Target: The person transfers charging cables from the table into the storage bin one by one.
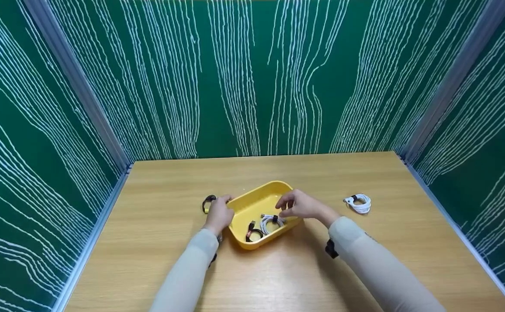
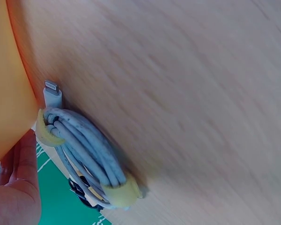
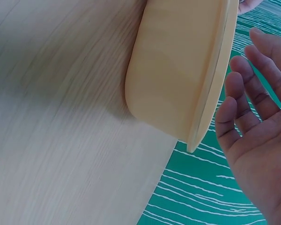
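Note:
A yellow plastic basket (image 1: 256, 200) stands on the table with a coiled white cable (image 1: 266, 225) and a coiled black cable (image 1: 248, 234) inside. My left hand (image 1: 220, 214) holds its left rim. Over the right side of the basket is my right hand (image 1: 298, 204), fingers loosely bent and nothing in them; the right wrist view shows its palm beside the rim. Near my left hand, in the left wrist view, a grey-white cable coil (image 2: 86, 145) with yellow ties and a Lightning plug lies against the basket's outside. Behind it is a black coil (image 1: 209, 200).
Another white cable coil (image 1: 359, 203) with a black tie lies on the wooden table (image 1: 170, 182) to the right. Green walls (image 1: 230, 86) with white wavy lines enclose the table at the back and both sides, with metal posts at the corners.

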Motion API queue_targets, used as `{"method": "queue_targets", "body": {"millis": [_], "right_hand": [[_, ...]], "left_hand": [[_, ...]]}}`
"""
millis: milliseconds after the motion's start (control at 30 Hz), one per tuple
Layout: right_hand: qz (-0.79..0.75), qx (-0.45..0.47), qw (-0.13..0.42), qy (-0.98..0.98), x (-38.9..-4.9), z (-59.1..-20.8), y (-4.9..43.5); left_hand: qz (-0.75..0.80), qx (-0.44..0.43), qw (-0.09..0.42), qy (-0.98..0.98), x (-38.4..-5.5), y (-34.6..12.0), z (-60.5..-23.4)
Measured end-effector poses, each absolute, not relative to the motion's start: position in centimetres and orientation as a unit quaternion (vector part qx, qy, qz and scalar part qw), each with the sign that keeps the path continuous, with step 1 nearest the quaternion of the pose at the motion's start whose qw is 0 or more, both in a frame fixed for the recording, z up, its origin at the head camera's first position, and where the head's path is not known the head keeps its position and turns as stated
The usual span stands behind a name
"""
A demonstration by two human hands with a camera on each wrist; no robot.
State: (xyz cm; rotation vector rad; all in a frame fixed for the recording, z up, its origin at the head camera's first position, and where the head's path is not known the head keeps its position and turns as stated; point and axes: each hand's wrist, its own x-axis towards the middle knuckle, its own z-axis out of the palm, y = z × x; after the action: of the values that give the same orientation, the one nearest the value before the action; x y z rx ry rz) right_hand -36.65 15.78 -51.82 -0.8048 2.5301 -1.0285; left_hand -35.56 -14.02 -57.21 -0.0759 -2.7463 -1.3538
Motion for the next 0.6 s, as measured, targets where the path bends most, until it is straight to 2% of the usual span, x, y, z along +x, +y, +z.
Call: {"method": "queue_targets", "body": {"millis": [233,600], "right_hand": [[-0.366,-0.265,0.153,0.879,-36.6,-51.5,16.6],[-0.374,-0.259,0.125,0.882,-36.9,-51.4,18.0]], "left_hand": [[-0.446,-0.019,0.030,-0.894,-35.4,-13.9,-57.1],[-0.430,-0.039,0.055,-0.900,-35.4,-14.0,-57.3]]}}
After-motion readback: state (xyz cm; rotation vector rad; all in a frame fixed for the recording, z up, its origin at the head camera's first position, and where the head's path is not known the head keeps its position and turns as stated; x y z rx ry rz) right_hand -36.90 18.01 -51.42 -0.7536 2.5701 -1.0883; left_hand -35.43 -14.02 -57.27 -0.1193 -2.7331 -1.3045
